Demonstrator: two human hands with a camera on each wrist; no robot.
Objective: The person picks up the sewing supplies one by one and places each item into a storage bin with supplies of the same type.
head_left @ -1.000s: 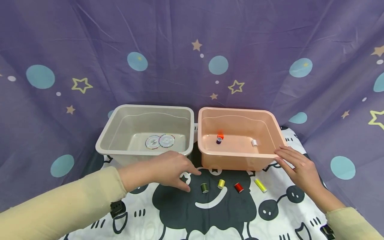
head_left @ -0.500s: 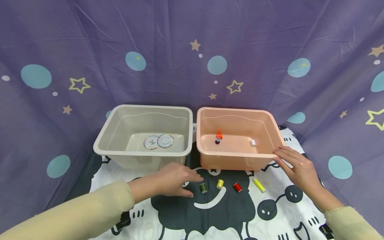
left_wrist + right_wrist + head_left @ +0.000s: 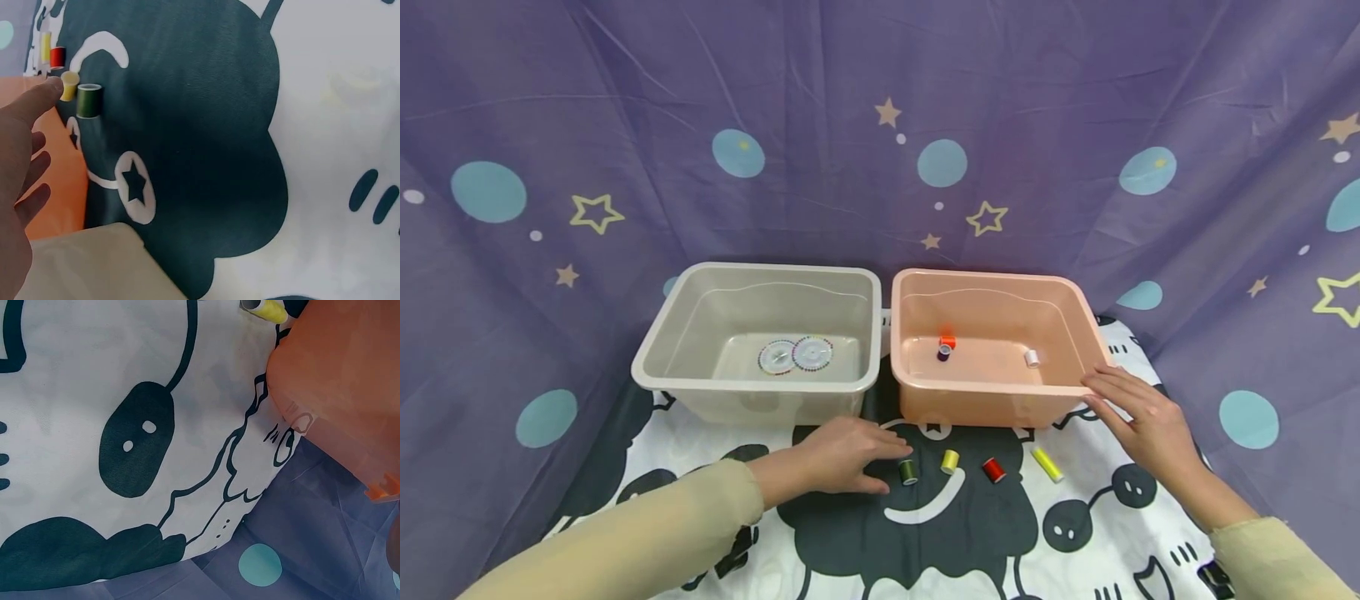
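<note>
My left hand (image 3: 853,457) reaches over the cloth just left of a dark green thread spool (image 3: 908,472). Its index finger and thumb are spread apart, with the fingertips close to the spool. In the left wrist view, the green spool (image 3: 89,101) stands upright beyond the fingers. To its right lie a yellow spool (image 3: 950,462), a red spool (image 3: 994,470) and a longer bright yellow spool (image 3: 1047,465). My right hand (image 3: 1138,421) rests its extended fingers on the front right corner of the peach bin (image 3: 985,408). That hand is almost wholly outside the right wrist view.
Orange (image 3: 948,342), dark (image 3: 943,353) and white (image 3: 1032,358) spools lie inside the peach bin. Beside it, a grey bin (image 3: 760,385) holds two pin wheels (image 3: 812,353). A patterned cloth (image 3: 955,533) covers the table; a purple curtain (image 3: 820,208) hangs behind.
My left hand has moved down and to the right, from in front of the grey bin to the green spool. The right hand stays on the peach bin's corner.
</note>
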